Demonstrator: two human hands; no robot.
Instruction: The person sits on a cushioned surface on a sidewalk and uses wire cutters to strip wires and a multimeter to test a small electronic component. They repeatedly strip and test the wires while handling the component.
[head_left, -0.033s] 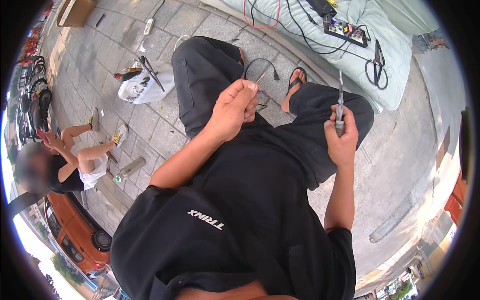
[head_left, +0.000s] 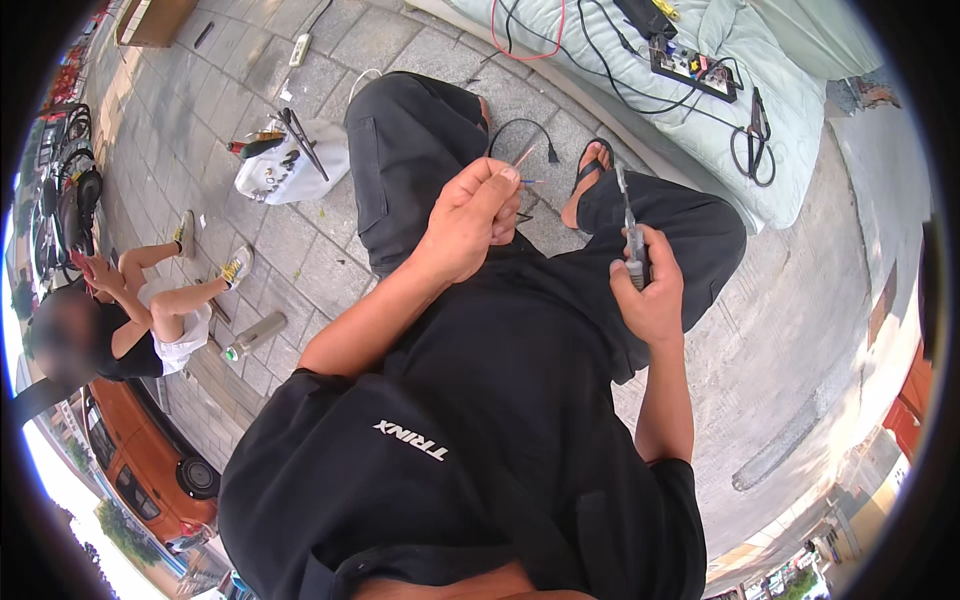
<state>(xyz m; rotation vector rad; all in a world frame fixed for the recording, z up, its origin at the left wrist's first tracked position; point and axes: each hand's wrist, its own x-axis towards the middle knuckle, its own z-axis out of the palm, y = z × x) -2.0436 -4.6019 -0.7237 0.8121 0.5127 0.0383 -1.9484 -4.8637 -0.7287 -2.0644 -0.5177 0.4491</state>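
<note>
My left hand (head_left: 468, 215) is closed in a pinch over the gap between my knees. From its fingertips stick out thin wires (head_left: 524, 156), one reddish and one blue, with bare-looking ends. Just beyond lies a black cable with a small plug (head_left: 552, 154) on the paving. My right hand (head_left: 652, 290), held above my thigh, is wrapped round a slim grey tool (head_left: 634, 243) with a long, narrow metal end pointing away from me. The tool's exact kind does not show. A gap separates tool and wires.
A pale quilted pad (head_left: 790, 170) at far right bears a circuit board in a black frame (head_left: 692, 70) and black and red leads. Left stand a white bag (head_left: 315, 165) with tools, a metal bottle (head_left: 258, 336) and a seated person (head_left: 130, 330). An orange car (head_left: 140, 460) is behind.
My right hand has moved left with the grey tool, toward my left hand, and the tool leans more to the left. My left hand stays nearly in place.
</note>
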